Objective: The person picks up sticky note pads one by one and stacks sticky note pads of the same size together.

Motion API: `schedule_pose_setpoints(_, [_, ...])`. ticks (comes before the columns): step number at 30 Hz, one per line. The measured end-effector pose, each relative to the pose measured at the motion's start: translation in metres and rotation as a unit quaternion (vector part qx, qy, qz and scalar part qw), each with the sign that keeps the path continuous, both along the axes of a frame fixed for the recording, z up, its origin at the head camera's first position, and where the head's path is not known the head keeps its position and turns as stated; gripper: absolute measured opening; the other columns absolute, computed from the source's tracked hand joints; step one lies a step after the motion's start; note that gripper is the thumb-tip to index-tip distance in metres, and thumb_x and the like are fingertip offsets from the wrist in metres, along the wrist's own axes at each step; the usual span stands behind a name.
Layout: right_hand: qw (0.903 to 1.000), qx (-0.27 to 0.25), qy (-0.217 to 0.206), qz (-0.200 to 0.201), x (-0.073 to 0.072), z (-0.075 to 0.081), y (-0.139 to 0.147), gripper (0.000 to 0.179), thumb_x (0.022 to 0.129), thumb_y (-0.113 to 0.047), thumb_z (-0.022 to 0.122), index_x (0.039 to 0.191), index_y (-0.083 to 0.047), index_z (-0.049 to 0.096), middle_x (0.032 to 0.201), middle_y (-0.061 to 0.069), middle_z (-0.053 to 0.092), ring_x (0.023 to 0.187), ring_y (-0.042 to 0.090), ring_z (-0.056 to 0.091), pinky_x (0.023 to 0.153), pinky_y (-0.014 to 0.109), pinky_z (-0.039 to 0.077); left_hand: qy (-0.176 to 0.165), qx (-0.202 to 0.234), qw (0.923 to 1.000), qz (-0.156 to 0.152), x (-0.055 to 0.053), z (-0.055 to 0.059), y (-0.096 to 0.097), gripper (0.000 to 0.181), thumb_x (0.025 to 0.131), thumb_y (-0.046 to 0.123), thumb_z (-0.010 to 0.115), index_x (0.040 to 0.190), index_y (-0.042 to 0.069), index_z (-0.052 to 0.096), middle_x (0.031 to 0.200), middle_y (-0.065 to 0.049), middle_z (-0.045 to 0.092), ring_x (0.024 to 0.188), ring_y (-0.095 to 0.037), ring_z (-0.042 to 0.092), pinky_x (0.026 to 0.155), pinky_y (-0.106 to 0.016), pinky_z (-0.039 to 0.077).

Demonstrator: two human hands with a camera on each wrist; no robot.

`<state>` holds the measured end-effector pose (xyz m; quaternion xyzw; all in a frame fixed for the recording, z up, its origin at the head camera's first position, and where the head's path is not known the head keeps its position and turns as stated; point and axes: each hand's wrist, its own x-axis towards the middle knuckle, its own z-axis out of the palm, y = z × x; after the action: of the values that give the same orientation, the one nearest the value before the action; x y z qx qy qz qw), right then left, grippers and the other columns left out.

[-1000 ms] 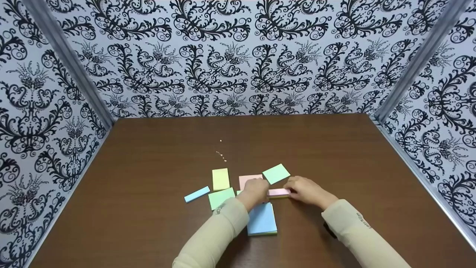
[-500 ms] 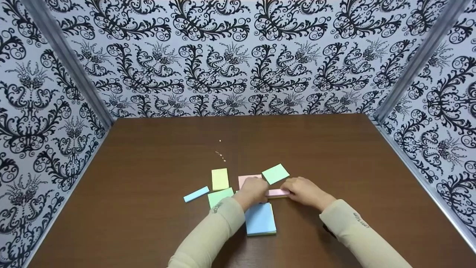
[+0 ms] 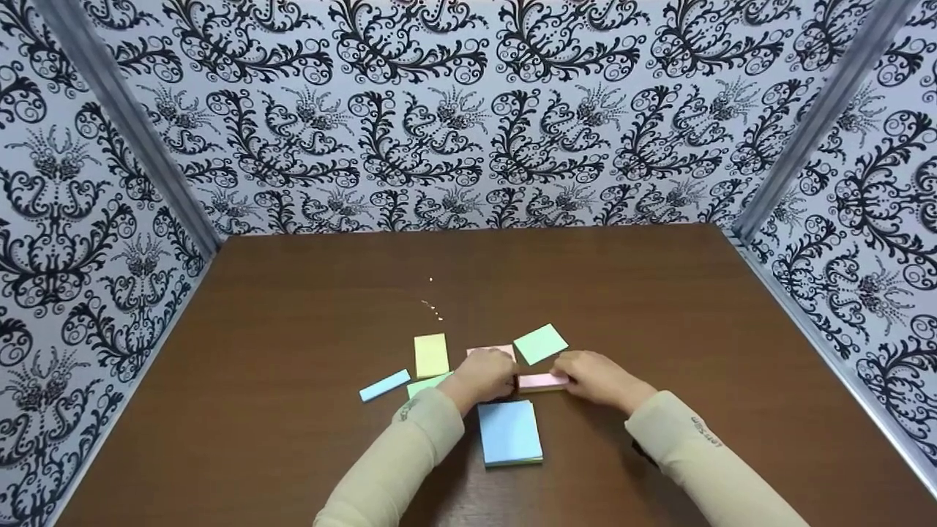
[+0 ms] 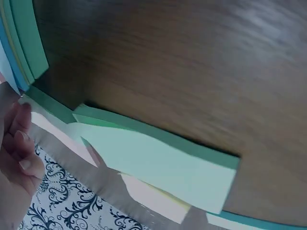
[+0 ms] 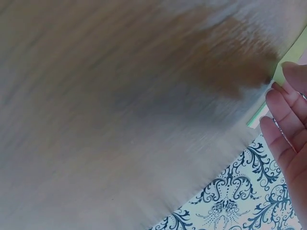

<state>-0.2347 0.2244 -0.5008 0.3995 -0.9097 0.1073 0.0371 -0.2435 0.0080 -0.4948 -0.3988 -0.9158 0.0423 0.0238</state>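
In the head view my right hand pinches the right end of a narrow pink sticky note pad, which has a yellow layer beneath. The right wrist view shows thumb and fingers at its yellow-green edge. My left hand is at the strip's left end with fingers curled; its fingertips lie near green pads in the left wrist view, and whether they grip anything is hidden. Behind it lies a pink pad, partly covered. A stack topped by a blue pad lies in front.
A green pad lies behind the strip. Left of my hands are a yellow pad, a partly covered green pad and a narrow blue pad. Small crumbs dot the brown table. Patterned walls enclose it.
My left hand has shifted slightly left, uncovering more of the strip's left part and the blue stack's back edge. My right hand still holds the strip's right end.
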Motion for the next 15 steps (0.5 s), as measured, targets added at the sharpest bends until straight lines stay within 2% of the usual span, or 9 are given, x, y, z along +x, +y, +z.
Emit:
schedule_pose_setpoints(7, [0.9999, -0.004, -0.013, -0.003, -0.0006, 0.0018, -0.0009, 0.012, 0.073, 0.004, 0.064, 0.078, -0.006, 0.06, 0.074, 0.001, 0.054, 0.068, 0.012, 0.047, 0.062, 0.029, 0.042, 0.006, 0.055, 0.9983, -0.016, -0.002, -0.0066, -0.0002, 0.005, 0.08, 0.021, 0.068, 0.083, 0.02, 0.071, 0.08, 0.009, 0.067, 0.076, -0.006, 0.062, 0.068, -0.021, 0.048])
schedule_pose_setpoints(11, [0.9994, -0.02, -0.027, -0.008, 0.0, 0.0003, -0.0005, 0.012, 0.074, 0.005, 0.064, 0.08, -0.005, 0.061, 0.076, 0.002, 0.055, 0.068, 0.011, 0.046, 0.062, 0.028, 0.041, 0.008, 0.066, 0.9978, -0.005, 0.0018, -0.0056, 0.0012, 0.004, 0.079, 0.022, 0.07, 0.081, 0.018, 0.071, 0.079, 0.01, 0.067, 0.074, -0.006, 0.062, 0.067, -0.02, 0.048])
schedule_pose_setpoints(15, [0.9989, -0.026, -0.034, -0.015, 0.0011, -0.0025, 0.0009, 0.013, 0.075, 0.005, 0.065, 0.081, -0.006, 0.061, 0.077, 0.001, 0.055, 0.068, 0.009, 0.046, 0.061, 0.026, 0.041, -0.006, 0.078, 0.9969, 0.01, 0.0052, -0.0047, 0.0039, 0.002, 0.079, 0.019, 0.07, 0.078, 0.017, 0.071, 0.076, 0.009, 0.067, 0.07, -0.006, 0.06, 0.065, -0.02, 0.048])
